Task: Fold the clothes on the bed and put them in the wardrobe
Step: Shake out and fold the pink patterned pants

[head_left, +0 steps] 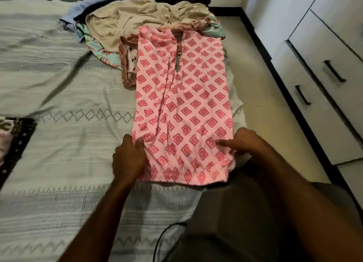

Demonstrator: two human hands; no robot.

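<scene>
A pink garment (182,104) with a red diamond print lies lengthwise on the bed, its sides folded in to a long strip. My left hand (128,157) grips its near left corner, fingers curled round the edge. My right hand (245,143) holds the near right corner, thumb lying on top of the cloth. Behind the garment sits a pile of unfolded clothes (141,19): beige, floral green, light blue and dark pieces.
The bed has a pale grey patterned cover (59,96). A dark floral cushion (11,143) lies at the left edge. White drawers with black handles (332,71) stand to the right across a strip of floor. A black cable (163,240) runs over the near bed edge.
</scene>
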